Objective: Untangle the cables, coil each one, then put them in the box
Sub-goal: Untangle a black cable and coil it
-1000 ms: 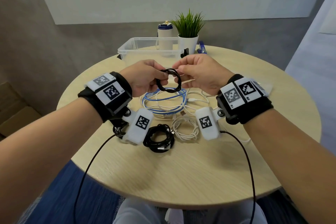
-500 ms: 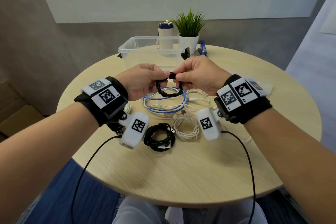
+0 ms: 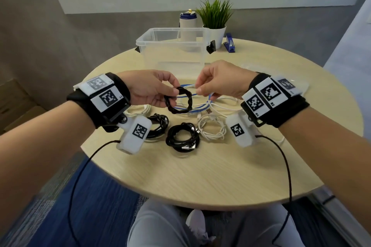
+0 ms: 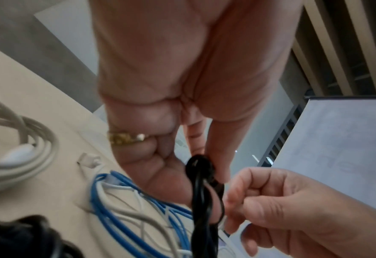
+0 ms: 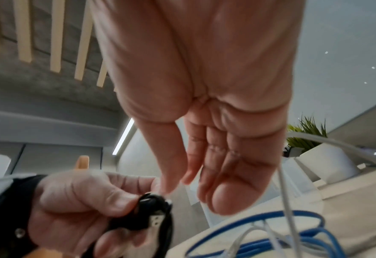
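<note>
Black cable coil [image 3: 178, 100]: a small twisted ring, held above the tabletop [image 3: 200, 168] and pinched at its left edge between thumb and fingers of the left hand [image 3: 149, 91]. Right hand [image 3: 219, 82]: fingers loosely extended, tips just beside the ring's right edge; contact uncertain, the wrist views being blurred. Blue-and-white cable tangle [image 3: 200, 104]: on the tabletop below the ring. Clear box [image 3: 172, 46]: beyond the hands. Black bundle [image 3: 182, 139] and white bundle [image 3: 211, 128]: nearer the person.
</note>
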`<state>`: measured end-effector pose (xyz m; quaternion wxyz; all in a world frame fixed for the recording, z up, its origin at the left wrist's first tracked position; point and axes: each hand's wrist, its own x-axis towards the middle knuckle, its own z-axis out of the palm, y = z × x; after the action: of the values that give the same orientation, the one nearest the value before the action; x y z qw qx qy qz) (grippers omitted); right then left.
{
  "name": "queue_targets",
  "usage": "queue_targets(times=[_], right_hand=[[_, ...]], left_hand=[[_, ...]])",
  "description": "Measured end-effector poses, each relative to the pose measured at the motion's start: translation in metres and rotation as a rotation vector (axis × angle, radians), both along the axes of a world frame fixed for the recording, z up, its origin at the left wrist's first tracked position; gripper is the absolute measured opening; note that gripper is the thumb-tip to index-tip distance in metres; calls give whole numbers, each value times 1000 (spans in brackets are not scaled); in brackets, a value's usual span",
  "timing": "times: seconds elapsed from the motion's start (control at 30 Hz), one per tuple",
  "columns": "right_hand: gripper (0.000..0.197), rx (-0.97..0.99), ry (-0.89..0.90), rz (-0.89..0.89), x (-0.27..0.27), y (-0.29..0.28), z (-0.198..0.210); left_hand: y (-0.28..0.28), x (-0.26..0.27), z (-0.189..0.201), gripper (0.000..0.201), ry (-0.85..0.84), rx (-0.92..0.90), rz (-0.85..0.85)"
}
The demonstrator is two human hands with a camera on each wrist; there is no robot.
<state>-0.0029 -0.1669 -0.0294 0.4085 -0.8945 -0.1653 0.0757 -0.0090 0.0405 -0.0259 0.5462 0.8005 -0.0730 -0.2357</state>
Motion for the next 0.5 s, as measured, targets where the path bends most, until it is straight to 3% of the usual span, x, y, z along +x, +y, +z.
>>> queue_targets(times=[0.3, 0.4, 0.5], right_hand=[[13, -608, 7, 197, -14, 14, -3], [16, -677, -44, 191, -15, 14, -1], [15, -614, -186, 89, -9, 19, -3]], left_hand=[[24, -5, -5, 12, 59, 165, 5], [26, -5, -7, 11, 60, 267, 10], [25, -3, -10, 13, 60, 394, -18]])
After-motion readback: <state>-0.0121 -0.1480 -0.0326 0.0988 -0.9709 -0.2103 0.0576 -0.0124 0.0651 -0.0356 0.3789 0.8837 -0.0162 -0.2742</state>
